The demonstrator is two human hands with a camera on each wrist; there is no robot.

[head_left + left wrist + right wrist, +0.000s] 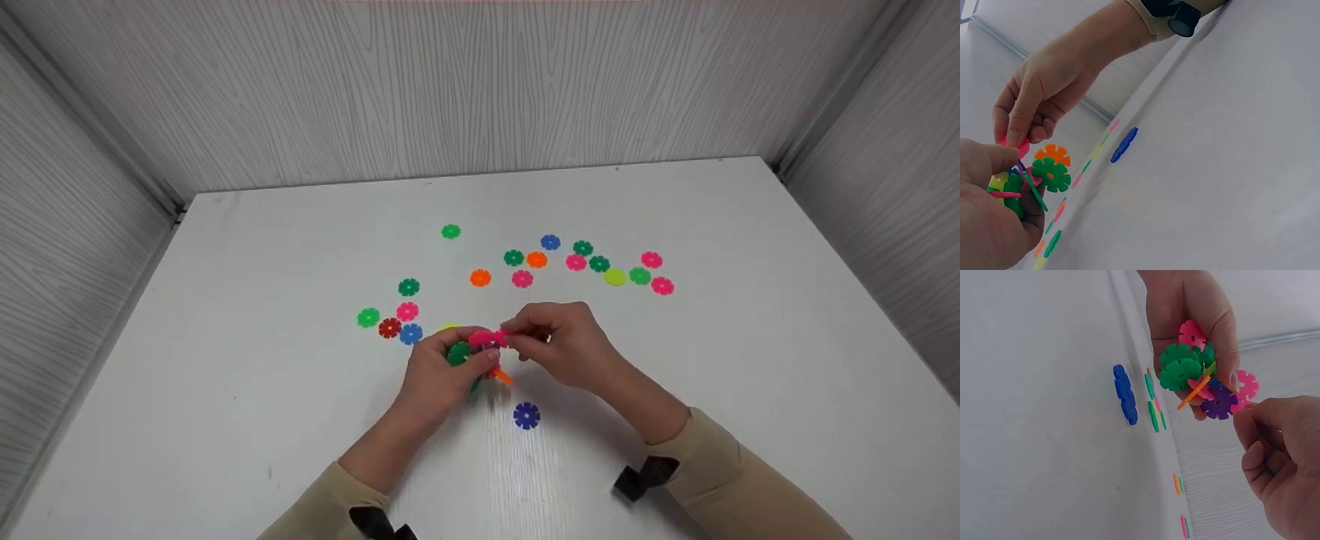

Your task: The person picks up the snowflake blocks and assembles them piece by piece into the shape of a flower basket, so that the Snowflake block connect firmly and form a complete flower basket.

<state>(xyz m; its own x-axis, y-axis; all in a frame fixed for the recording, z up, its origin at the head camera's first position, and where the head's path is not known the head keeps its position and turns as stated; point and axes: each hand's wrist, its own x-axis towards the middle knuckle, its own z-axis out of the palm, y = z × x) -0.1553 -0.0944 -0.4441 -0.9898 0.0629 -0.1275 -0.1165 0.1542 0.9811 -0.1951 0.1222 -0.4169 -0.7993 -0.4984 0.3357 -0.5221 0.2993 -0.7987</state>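
My left hand [442, 373] holds a cluster of interlocked notched plastic discs above the table. In the right wrist view the cluster shows green discs [1180, 367], a purple disc [1219, 401], an orange disc [1195, 392] seen edge-on and pink ones. My right hand [568, 345] pinches a pink disc [1248, 385] between thumb and forefinger at the cluster's edge. This pink disc touches the purple one; whether their notches are joined I cannot tell. Nearest the hands on the table lies a dark blue disc [526, 415]. The left palm hides part of the cluster.
Loose discs lie scattered on the white table [262, 360]. At the left is a group with a dark red disc [389, 328] and a blue disc [411, 334]. A row including a yellow disc [615, 277] runs toward the right. Wood-patterned panels [465, 90] enclose the table.
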